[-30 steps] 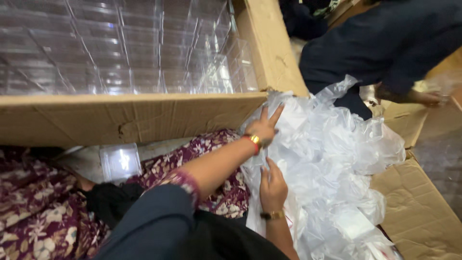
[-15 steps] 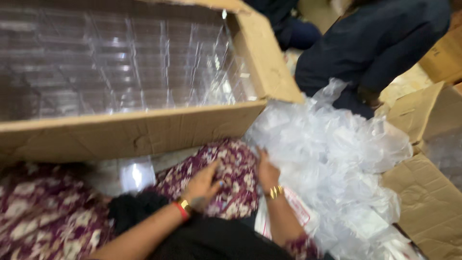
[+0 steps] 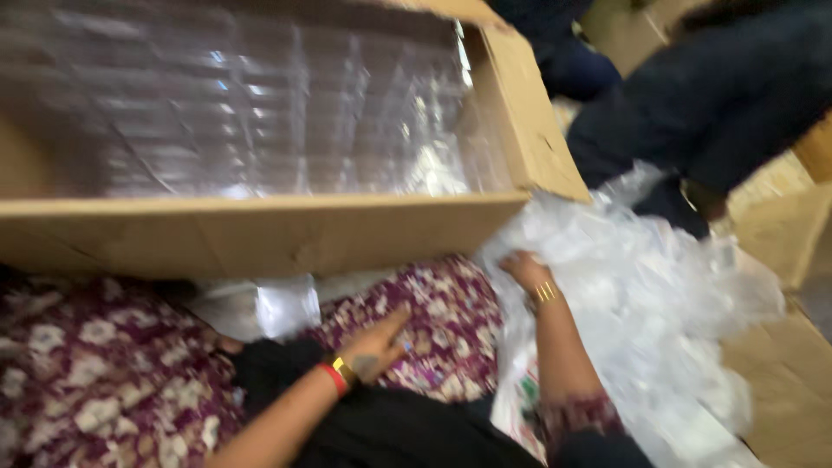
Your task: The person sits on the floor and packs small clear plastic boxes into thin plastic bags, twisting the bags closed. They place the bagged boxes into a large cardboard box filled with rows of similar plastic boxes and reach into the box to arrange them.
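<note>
Head view: right hand (image 3: 526,270) grips the edge of the plastic bags (image 3: 633,295) heaped right of the cardboard box (image 3: 260,230), left hand (image 3: 377,347) loose-fingered on floral cloth (image 3: 451,321); a hasty tug would likely spill the slippery heap.
</note>
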